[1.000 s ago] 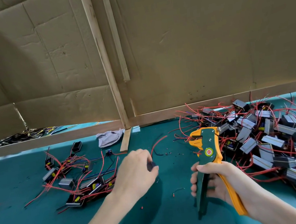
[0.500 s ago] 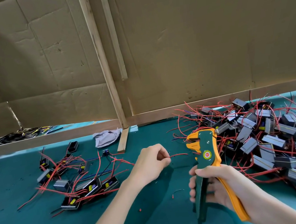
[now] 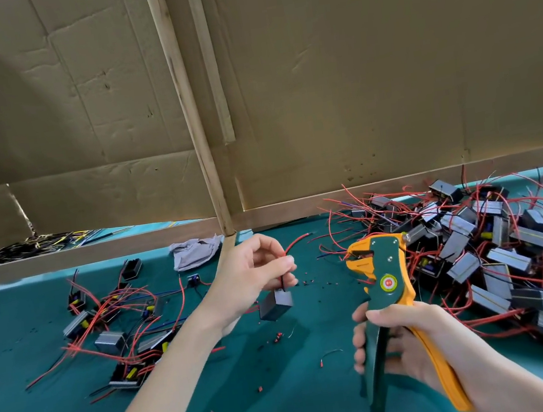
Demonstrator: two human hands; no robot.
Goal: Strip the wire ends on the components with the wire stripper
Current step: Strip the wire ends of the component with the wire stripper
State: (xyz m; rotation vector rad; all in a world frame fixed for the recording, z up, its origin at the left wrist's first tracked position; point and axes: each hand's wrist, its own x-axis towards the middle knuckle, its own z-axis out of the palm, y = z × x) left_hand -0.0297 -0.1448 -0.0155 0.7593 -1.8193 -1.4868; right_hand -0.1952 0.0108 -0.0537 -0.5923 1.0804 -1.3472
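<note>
Pinching thin red wire [image 3: 297, 241] of dangling grey box component [image 3: 276, 304] in left hand [image 3: 252, 277]; gripping green-and-orange wire stripper [image 3: 381, 277] in right hand [image 3: 402, 344]. May misfeed if swinging.

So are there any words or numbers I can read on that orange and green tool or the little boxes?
Round sticker on the wire stripper: tiny marks in its red middle, too blurred to read.
Component dangling by its wire from the left hand: nothing readable.
Pile of components, cardboard wall: none.

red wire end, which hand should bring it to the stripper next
Left: the left hand pinches the red wire, component dangling below; the right hand is full, gripping the wire stripper.
</note>
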